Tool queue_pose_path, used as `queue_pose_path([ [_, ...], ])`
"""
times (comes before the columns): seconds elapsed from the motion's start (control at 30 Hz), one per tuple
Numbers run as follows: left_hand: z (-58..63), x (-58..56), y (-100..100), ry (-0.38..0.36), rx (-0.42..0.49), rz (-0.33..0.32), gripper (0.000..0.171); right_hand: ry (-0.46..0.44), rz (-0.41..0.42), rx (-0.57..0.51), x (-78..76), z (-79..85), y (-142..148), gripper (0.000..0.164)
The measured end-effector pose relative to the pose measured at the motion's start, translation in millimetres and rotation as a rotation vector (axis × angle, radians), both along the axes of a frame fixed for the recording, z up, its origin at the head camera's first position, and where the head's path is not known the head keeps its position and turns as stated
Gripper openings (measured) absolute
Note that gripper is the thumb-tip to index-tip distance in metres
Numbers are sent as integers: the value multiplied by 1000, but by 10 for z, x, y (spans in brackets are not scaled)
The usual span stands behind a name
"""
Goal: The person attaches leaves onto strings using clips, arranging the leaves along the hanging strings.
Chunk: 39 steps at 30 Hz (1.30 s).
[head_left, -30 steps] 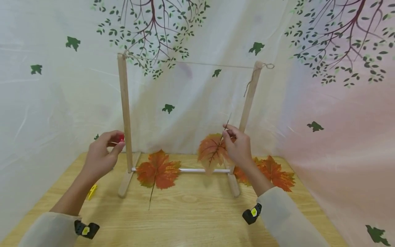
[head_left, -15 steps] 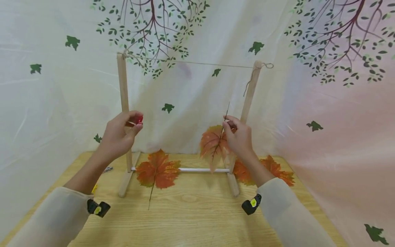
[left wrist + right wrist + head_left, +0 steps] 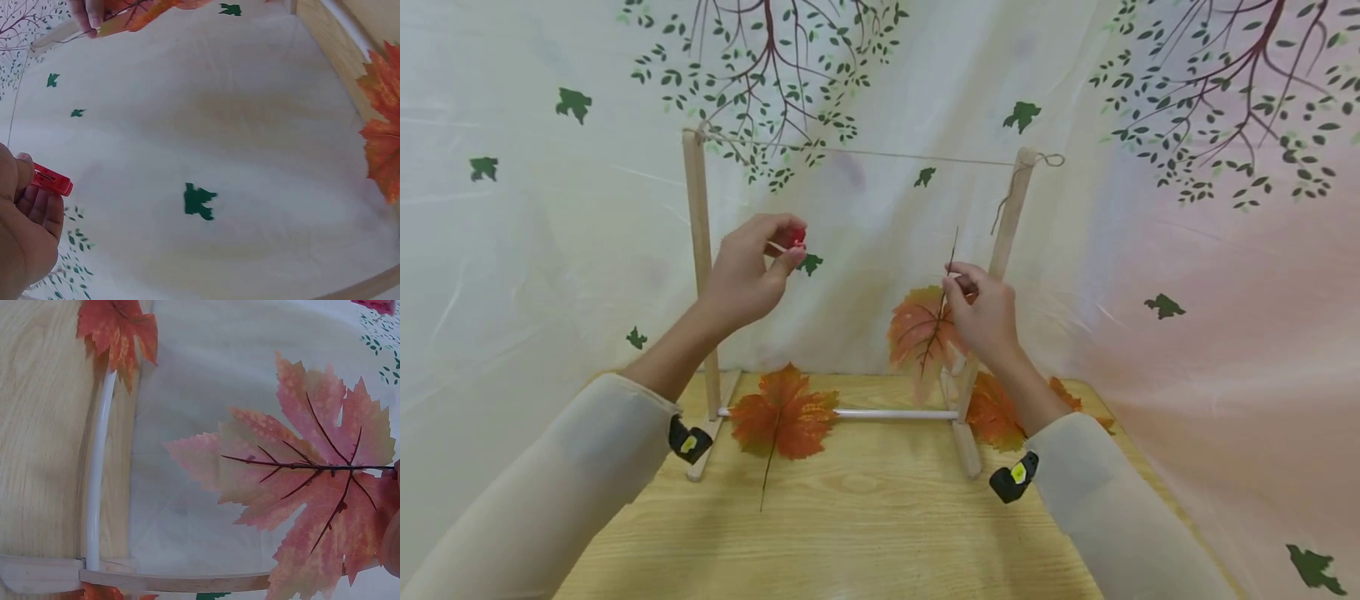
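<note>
My left hand (image 3: 752, 271) pinches a red clothespin (image 3: 52, 180) between thumb and fingers, in front of the frame's left post and below the string. On the right, my right hand (image 3: 988, 317) pinches the dark stem of an orange artificial maple leaf (image 3: 921, 329). That leaf hangs below the fingers with its veined side showing, and the stem tip points up. In the right wrist view the same leaf (image 3: 312, 469) fills the right half, with only a little of the hand at the edge. Above both hands, a thin string (image 3: 910, 157) runs between the two post tops.
A wooden frame with a left post (image 3: 697, 208), a right post (image 3: 1011, 217) and a white crossbar (image 3: 895, 414) stands on the wooden table (image 3: 850, 533). One maple leaf (image 3: 784, 417) leans at the crossbar. More leaves (image 3: 996, 412) lie behind my right forearm. A printed curtain (image 3: 865, 317) hangs behind.
My left hand has moved up and right with the red clothespin, passing in front of the left post. My right hand has risen slightly with the maple leaf.
</note>
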<state>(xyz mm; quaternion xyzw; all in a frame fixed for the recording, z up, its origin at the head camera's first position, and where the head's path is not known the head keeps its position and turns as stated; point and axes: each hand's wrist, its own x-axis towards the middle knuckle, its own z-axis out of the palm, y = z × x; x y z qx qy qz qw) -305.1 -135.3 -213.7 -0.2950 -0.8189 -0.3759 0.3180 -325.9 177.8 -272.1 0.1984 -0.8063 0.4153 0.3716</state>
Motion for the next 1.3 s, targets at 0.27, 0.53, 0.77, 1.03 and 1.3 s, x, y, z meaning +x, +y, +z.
queue_pose_path([
  [0.27, 401, -29, 340, 52, -29, -51, 25, 13, 8, 8, -21, 152, -37, 23],
  [0.53, 655, -61, 618, 70, -59, -52, 28, 14, -2, 33, -24, 280, -79, 26],
  [0.77, 860, -103, 825, 38, -43, -39, 28, 29, -1, 33, -36, 413, -90, 26],
  [1.03, 1124, -124, 1069, -37, 33, -93, 30, 33, 3, 41, -50, 496, -117, 26],
  [1.3, 1270, -186, 1333, -138, 135, -168, 31, 20, -13, 56, -50, 526, -128, 26],
])
